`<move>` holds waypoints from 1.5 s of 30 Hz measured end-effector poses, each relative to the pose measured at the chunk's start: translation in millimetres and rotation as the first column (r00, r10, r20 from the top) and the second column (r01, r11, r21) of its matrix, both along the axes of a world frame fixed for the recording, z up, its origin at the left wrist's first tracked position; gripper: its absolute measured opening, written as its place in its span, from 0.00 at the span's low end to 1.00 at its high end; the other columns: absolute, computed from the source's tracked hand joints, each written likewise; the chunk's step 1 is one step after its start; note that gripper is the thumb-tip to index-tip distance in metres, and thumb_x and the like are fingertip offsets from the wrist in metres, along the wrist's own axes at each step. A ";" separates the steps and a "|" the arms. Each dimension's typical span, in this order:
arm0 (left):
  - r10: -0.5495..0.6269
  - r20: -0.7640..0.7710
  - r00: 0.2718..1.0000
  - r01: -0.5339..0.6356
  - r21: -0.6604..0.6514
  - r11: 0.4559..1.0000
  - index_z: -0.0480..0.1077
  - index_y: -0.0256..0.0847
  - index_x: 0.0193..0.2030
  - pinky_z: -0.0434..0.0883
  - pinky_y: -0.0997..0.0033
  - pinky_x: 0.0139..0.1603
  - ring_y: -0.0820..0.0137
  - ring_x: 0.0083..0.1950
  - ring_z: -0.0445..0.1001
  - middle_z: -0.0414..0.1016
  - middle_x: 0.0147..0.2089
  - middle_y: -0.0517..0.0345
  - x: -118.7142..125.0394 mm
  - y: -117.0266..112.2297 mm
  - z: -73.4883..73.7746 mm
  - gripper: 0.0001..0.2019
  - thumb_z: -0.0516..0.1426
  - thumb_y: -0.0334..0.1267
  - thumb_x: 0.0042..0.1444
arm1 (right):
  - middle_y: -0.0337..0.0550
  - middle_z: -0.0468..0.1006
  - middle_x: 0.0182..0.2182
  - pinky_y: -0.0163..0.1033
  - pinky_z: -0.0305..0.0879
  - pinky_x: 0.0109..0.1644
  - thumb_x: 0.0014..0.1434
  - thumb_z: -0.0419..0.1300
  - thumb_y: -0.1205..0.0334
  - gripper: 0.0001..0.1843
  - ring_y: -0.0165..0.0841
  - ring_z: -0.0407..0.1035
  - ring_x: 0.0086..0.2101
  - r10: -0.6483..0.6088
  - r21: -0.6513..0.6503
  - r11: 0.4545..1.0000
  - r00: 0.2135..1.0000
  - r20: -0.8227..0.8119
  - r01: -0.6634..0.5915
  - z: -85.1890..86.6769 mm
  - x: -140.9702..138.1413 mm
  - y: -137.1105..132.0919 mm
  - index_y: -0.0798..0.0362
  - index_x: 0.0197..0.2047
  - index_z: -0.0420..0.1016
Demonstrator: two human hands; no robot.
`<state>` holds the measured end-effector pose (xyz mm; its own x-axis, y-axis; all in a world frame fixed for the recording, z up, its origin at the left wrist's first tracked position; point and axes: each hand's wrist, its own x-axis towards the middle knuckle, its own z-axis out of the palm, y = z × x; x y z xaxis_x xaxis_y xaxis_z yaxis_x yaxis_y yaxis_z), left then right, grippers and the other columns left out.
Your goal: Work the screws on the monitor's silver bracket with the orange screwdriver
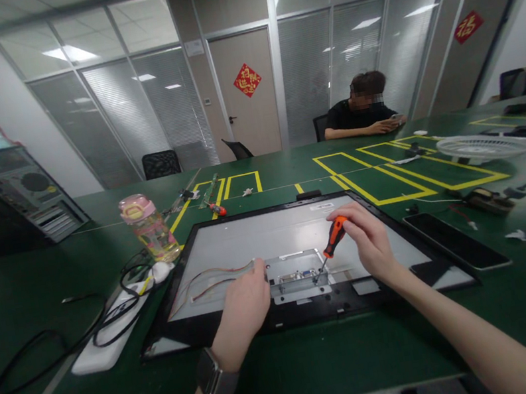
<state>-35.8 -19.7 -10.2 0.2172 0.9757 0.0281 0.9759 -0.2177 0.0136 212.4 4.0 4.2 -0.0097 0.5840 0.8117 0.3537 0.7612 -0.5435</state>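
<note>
A flat monitor panel (230,243) with a black frame lies back side up on the green table in front of me. A silver metal bracket (298,259) with a row of connectors sits on its lower middle. My right hand (370,243) grips an orange and black screwdriver (336,236), tilted, its tip down at the connector row. On the bracket's left edge rest the curled fingers of my left hand (246,299), pressing or holding it; the fingertips are partly hidden. Thin wires (215,274) run over the panel to the left of the bracket.
Left of the panel stand a pink-lidded bottle (147,226) and a white power strip (109,334) with black cables; a computer case (11,199) is farther left. A phone (456,240) lies at right, near a racket (484,146). Another screwdriver (217,209) lies behind. A person (360,113) sits opposite.
</note>
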 end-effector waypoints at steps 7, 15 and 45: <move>-0.026 -0.040 0.999 0.024 -0.046 0.999 0.67 0.40 0.45 0.72 0.62 0.40 0.58 0.41 0.79 0.78 0.39 0.47 -2.3 0.7 -1.8 0.11 0.44 0.31 0.64 | 0.41 0.73 0.32 0.40 0.61 0.33 0.62 0.58 0.60 0.06 0.33 0.66 0.29 -0.054 -0.028 0.998 0.999 -0.004 0.054 -1.3 -2.0 2.9 0.49 0.41 0.76; -0.030 -0.020 0.999 0.029 -0.048 0.998 0.67 0.39 0.44 0.72 0.62 0.39 0.58 0.40 0.79 0.78 0.38 0.48 -2.3 1.5 -2.6 0.11 0.45 0.31 0.64 | 0.36 0.68 0.25 0.35 0.60 0.26 0.53 0.67 0.57 0.10 0.30 0.62 0.24 -0.012 -0.148 0.989 0.987 -0.157 -0.011 -1.2 -5.3 4.6 0.50 0.29 0.71; -0.039 -0.006 0.999 0.039 -0.042 0.998 0.68 0.38 0.45 0.72 0.62 0.39 0.57 0.41 0.79 0.78 0.39 0.47 -2.0 0.5 -1.9 0.11 0.46 0.31 0.63 | 0.39 0.72 0.25 0.38 0.62 0.29 0.65 0.54 0.54 0.11 0.33 0.67 0.25 -0.031 -0.114 0.993 0.999 -0.041 0.026 -1.8 -5.2 1.4 0.50 0.39 0.74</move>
<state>-37.8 -19.2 -12.1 0.2550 0.9669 -0.0137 0.9669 -0.2547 0.0172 207.2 5.4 2.4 0.0419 0.6717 0.7397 0.3489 0.6839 -0.6408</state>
